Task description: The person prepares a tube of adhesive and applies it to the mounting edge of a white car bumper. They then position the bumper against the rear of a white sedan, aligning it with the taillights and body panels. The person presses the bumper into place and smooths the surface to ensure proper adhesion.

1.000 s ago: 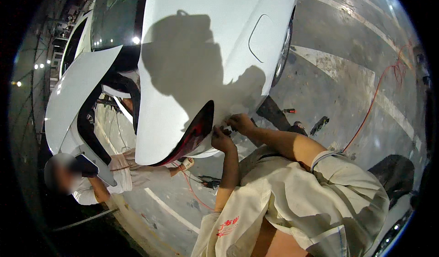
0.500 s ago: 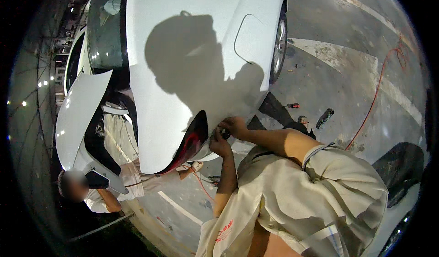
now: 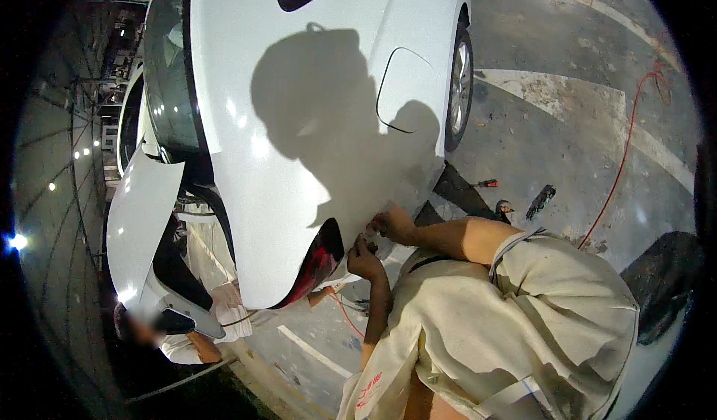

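Observation:
A white car (image 3: 246, 218) fills the middle of the view, its red tail light (image 3: 317, 261) at the near rear corner. Just right of that light, my left hand (image 3: 364, 261) is closed with the fingertips pinched together. My right hand (image 3: 396, 224) is closed too, slightly farther off, its fingers bent toward the left hand. Something small and dark seems to sit between the fingertips; shadow hides what it is. Both hands are close to the car's rear corner, and I cannot tell whether they touch it.
Another person (image 3: 224, 315) in light clothing is beside the raised white trunk lid (image 3: 142, 226) on the left. A red hose (image 3: 620, 173) lies across the floor at right. A red-handled tool (image 3: 487, 184) and a dark object (image 3: 541, 202) lie near the rear wheel (image 3: 461, 84).
The view has shifted, so the car's rear and the other person appear lower. My hands stay together beside the tail light, with the fingers slightly rearranged.

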`<state>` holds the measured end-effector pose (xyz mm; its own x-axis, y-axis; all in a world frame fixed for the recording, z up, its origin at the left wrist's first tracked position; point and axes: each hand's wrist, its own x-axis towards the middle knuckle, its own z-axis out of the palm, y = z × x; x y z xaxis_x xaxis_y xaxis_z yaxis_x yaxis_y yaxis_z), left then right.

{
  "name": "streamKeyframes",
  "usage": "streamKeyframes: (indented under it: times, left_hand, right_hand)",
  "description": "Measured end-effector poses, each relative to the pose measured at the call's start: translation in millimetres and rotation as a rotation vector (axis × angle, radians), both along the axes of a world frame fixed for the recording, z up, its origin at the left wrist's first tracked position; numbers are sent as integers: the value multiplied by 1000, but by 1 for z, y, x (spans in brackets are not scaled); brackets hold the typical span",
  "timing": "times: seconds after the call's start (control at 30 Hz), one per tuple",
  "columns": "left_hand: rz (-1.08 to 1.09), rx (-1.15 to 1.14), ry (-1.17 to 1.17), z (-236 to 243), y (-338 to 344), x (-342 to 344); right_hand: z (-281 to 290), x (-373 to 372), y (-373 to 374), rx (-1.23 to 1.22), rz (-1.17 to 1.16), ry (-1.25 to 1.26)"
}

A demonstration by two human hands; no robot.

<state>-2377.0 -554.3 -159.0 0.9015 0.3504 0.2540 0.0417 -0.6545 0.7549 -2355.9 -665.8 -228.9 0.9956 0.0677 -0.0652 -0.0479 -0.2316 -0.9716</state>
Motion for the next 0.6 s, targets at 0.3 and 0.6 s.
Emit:
streamKeyframes:
  times: [0.3, 0.6]
  left_hand:
    - [-159, 159, 69, -20, -20, 11]
    - [-228, 210, 324, -13, -63, 19]
  right_hand:
    - [-50, -4, 10, 170, -148, -179]
    - [-58, 16, -41, -203, -14, -22]
